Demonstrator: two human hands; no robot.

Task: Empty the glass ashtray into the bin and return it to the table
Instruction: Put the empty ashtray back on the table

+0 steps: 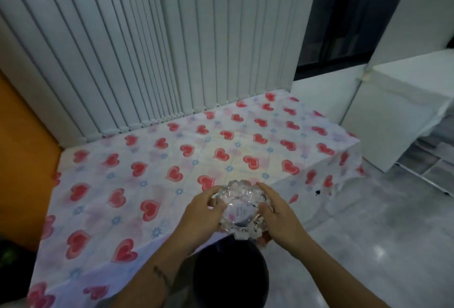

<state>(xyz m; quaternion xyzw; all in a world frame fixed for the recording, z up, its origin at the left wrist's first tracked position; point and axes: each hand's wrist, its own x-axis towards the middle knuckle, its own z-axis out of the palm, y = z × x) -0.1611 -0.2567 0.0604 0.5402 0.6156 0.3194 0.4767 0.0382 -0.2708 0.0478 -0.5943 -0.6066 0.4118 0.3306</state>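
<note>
Heart-printed cloth [152,160] covers the tabletop [81,211] and takes up everything left of the ashtray [242,209], which is the landmark here. No bare top shows under the cloth. Just left of the ashtray, the left hand [200,214] is curled onto its rim, thumb on the near side and fingers reaching over the far side, closed on the glass. The ashtray itself is held in the air, above the near right edge of the tabletop, and seems tipped so that its faceted base faces the camera. Whether anything remains inside cannot be told. Directly below the ashtray sits the dark round bin [231,278] on the floor, its mouth open upward; holding the glass over that opening looks meant to let the contents drop straight in. Just right of the ashtray, the right hand [280,219] clamps the opposite rim, also closed on it. Two hands probably steady a heavy, slippery piece while it is turned. Right of the ashtray and beyond it stands a white cabinet [403,101] on a grey tiled floor [368,246].
</note>
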